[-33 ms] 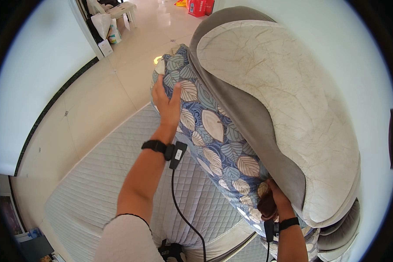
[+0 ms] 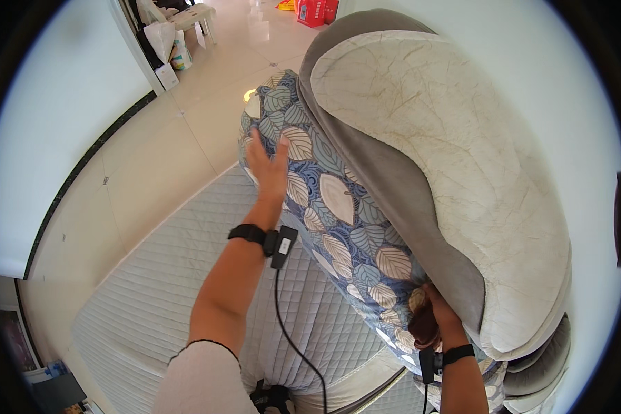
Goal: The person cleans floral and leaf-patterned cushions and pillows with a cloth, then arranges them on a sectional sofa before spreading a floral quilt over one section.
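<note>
My left hand (image 2: 268, 164) lies over the far part of a long, padded piece (image 2: 336, 199) covered in blue cloth with a leaf print. Its fingers are stretched and spread, slightly blurred, with nothing in them. At the near end, my right hand (image 2: 433, 295) reaches in where the leaf-print cloth meets the grey edge of a cream backrest (image 2: 448, 131). Its fingers are mostly hidden there, so their grip does not show. Beside the right wrist is a dark brown, rounded thing (image 2: 424, 327) whose kind I cannot make out. Black straps with small boxes and cables circle both wrists.
A grey quilted pad (image 2: 165, 255) stretches beneath and left of the leaf-print piece. Beyond lies a tiled floor (image 2: 193, 117), with red bags (image 2: 313, 11) and a small stool (image 2: 194, 16) at the far end. A white wall (image 2: 593, 131) runs along the right.
My left hand has slid slightly nearer to me over the leaf-print cloth. The right hand stays at the backrest's edge, almost unmoved.
</note>
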{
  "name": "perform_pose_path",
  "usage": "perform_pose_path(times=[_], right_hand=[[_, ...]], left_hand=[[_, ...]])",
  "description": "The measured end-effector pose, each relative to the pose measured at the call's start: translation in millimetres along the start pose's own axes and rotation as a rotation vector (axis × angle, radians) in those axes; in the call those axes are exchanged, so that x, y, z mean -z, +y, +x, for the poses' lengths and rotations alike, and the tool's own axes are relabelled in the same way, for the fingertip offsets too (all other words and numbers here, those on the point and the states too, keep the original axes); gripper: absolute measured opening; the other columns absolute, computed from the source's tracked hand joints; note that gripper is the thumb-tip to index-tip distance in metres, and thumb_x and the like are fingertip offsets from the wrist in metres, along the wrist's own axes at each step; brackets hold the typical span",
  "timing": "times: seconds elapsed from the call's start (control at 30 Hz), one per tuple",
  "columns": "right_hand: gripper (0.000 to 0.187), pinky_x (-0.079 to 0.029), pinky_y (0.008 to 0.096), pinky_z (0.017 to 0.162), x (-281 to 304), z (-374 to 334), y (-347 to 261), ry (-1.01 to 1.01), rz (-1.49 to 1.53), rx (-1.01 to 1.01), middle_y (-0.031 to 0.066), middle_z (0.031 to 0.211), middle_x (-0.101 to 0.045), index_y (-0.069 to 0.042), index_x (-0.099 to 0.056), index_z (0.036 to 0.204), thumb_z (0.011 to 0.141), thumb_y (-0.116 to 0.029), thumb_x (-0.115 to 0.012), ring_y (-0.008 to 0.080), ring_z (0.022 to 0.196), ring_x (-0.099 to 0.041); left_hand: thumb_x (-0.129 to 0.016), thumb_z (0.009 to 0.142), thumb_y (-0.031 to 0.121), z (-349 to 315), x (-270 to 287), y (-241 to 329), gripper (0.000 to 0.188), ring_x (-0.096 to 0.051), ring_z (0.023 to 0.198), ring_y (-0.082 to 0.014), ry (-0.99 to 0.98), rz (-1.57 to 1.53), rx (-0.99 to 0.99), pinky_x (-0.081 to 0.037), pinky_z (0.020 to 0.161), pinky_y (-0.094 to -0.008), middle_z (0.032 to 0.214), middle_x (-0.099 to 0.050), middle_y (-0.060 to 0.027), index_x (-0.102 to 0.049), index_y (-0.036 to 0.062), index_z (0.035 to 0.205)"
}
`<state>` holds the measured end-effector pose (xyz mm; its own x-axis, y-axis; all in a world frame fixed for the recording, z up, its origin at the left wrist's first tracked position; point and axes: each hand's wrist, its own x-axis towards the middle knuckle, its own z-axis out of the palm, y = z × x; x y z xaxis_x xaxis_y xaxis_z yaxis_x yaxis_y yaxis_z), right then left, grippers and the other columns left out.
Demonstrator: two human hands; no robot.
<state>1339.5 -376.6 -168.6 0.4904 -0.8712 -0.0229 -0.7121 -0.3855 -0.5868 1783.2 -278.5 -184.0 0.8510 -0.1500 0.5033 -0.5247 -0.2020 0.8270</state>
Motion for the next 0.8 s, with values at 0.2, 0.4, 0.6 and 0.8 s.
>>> perform_pose_path(times=[0.2,0.4,0.6,0.8], right_hand=[[0.026,-0.042,0.0340,0.077,25.4,0.0,-69.6,-0.056,-0.138,0.008,0.0095,0.086,-0.060,-0.003,-0.059,0.089,0.076,-0.024,-0.063,0.0238,0.084,-0.055],[0.028,-0.042,0.0346,0.078,14.7,8.2,-31.8,-0.211,0.116,-0.275,0.0116,0.091,-0.062,-0.002,-0.060,0.093,0.075,-0.023,-0.065,0.0255,0.086,-0.056],[0.046,-0.036,0.0341,0.092,11.4,2.9,-46.0,-0.050,-0.002,-0.090,0.0140,0.113,-0.057,-0.005,-0.058,0.109,0.075,-0.035,-0.065,0.0289,0.107,-0.050],[0.030,-0.041,0.0335,0.077,3.2,4.5,-43.3,-0.102,0.158,-0.280,0.0107,0.092,-0.061,-0.002,-0.060,0.095,0.076,-0.025,-0.065,0.0241,0.085,-0.056]], left_hand=[[-0.052,0.071,0.069,4.7,-45.3,3.2,0.095,-0.008,0.130,-0.0454,-0.314,0.195,0.575,-0.015,0.105,-0.0477,0.143,-0.008,-0.0224,-0.011,0.0178,0.141],[-0.056,0.067,0.069,-12.2,0.8,-34.3,0.103,-0.009,0.131,-0.0420,-0.459,0.044,0.326,-0.018,0.100,-0.0577,0.146,0.002,-0.0175,0.004,0.0287,0.140],[-0.055,0.066,0.072,-106.9,20.1,-5.1,0.108,-0.011,0.130,-0.0430,-0.629,-0.421,1.240,-0.021,0.092,-0.0663,0.147,-0.001,-0.0053,0.016,0.0337,0.137],[-0.061,0.052,0.077,-98.7,21.9,-9.4,0.125,-0.016,0.129,-0.0422,-0.580,-0.360,1.250,-0.023,0.091,-0.0657,0.146,-0.004,-0.0081,0.022,0.0331,0.135]])
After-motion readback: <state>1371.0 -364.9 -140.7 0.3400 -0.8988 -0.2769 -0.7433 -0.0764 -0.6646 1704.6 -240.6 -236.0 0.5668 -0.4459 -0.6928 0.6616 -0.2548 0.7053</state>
